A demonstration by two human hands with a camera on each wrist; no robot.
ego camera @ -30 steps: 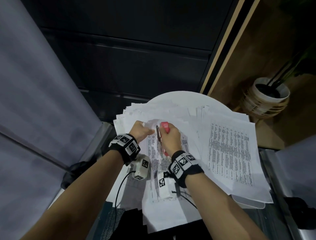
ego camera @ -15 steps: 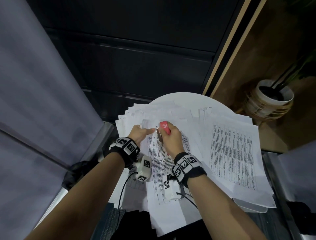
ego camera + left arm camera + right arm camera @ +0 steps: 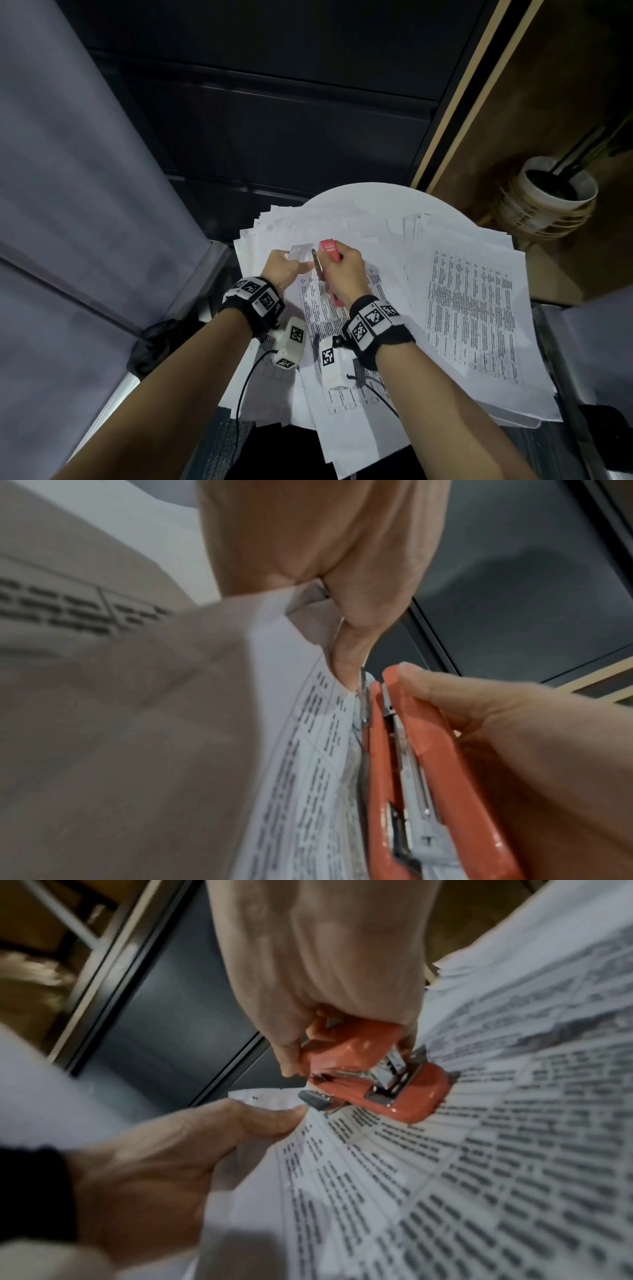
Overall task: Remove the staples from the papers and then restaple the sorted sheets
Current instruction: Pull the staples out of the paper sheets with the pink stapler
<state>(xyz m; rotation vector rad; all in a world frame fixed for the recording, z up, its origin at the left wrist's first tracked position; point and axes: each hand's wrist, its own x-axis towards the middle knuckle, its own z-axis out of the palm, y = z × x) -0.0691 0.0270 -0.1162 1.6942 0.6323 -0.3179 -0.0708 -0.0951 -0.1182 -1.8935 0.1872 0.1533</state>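
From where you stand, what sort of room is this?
Probably an office or study corner. Printed sheets lie heaped over a small round white table, a red stapler is in the right hand, and a potted plant stands on the floor beside dark panelled walls.

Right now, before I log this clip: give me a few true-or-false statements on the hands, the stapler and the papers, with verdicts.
1. The right hand grips a red stapler. True.
2. The left hand lies flat and open on the table. False: it pinches the corner of a printed sheet, lifted off the pile.
3. The stapler's metal tip sits at the sheet corner, beside the left thumb. True.
4. The table is square and black. False: its visible rim is round and white.
5. A potted plant stands on the floor beyond the table, to the right. True.
6. The papers are in one neat stack. False: they are spread loosely across the table.
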